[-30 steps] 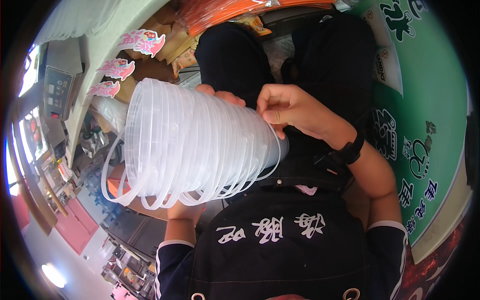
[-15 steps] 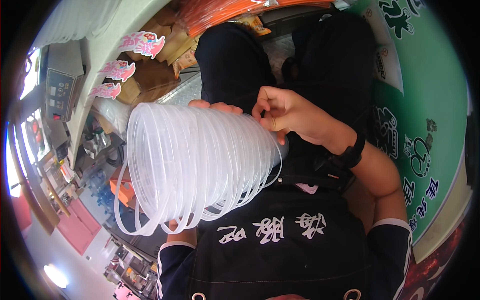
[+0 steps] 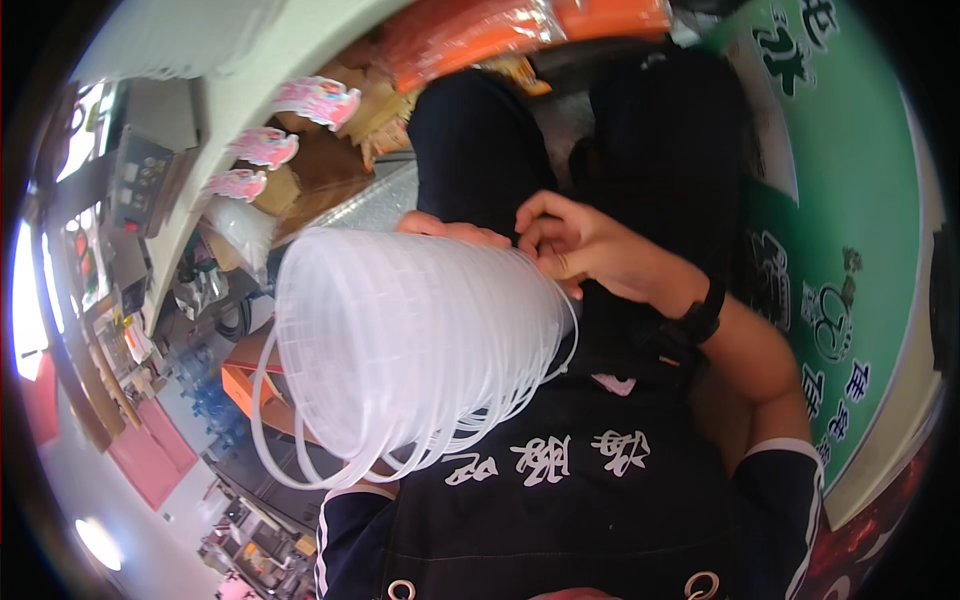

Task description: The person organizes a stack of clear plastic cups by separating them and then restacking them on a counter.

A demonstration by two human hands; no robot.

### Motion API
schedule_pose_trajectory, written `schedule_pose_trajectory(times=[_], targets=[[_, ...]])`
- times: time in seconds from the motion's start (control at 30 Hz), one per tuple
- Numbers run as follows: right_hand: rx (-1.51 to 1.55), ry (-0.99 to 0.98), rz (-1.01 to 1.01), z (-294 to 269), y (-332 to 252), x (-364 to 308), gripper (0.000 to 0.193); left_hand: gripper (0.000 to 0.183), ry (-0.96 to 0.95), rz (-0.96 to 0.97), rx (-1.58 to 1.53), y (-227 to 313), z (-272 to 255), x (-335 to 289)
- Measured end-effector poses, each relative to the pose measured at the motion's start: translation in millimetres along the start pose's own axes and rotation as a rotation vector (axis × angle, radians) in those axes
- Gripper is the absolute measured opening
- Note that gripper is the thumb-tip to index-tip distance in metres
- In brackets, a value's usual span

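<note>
A tall nested stack of clear plastic buckets (image 3: 420, 340) lies tilted across my lap, its wide open mouth toward the left. Thin white handles hang in loops along its lower side. My left hand (image 3: 455, 230) is wrapped round the far side of the stack; only its fingers show over the top, and the palm is hidden behind the plastic. At the stack's right end, my right hand (image 3: 580, 248) has its fingers bent and pinched at the rim of the end bucket. Whether it grips the rim or the handle there is hard to see.
A pale counter (image 3: 225, 110) with pink stickers curves along the upper left, a control box (image 3: 140, 180) beside it. Orange plastic-wrapped packs (image 3: 480, 40) lie beyond my knees. A green printed panel (image 3: 850, 200) stands close on the right. An orange box (image 3: 243, 392) sits behind the stack.
The bucket stack has shifted slightly right and down in the picture, along with both hands. The surroundings have also shifted a little. Both hands keep much the same hold.
</note>
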State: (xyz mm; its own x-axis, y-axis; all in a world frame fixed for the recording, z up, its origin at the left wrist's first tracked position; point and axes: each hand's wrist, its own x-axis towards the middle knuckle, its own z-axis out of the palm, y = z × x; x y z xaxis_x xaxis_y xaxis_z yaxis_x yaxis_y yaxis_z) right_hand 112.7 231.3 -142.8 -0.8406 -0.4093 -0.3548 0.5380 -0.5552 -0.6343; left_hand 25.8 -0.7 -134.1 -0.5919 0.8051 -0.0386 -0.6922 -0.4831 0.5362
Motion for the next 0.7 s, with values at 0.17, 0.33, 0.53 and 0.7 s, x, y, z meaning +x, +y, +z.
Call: schedule_pose_trajectory(times=[0.17, 0.33, 0.53, 0.7], targets=[[-0.032, -0.083, -0.100, -19.0, 6.3, -7.6, 0.083, 0.061, 0.089, -0.018, 0.092, 12.4, 22.4, 10.4], [-0.958, -0.177, 0.000, -6.2, 5.4, -15.7, 0.141, 0.064, 0.164, 0.001, 0.171, 19.0, 29.2, 18.1], [-0.792, -0.016, -0.280, 6.3, 29.6, -4.8, 0.133, 0.068, 0.186, 0.070, 0.257, 23.5, 40.2, 26.6], [-0.737, 0.087, -0.553, 18.2, 17.1, -7.9, 0.114, 0.071, 0.166, 0.141, 0.378, 37.5, 54.7, 47.0]])
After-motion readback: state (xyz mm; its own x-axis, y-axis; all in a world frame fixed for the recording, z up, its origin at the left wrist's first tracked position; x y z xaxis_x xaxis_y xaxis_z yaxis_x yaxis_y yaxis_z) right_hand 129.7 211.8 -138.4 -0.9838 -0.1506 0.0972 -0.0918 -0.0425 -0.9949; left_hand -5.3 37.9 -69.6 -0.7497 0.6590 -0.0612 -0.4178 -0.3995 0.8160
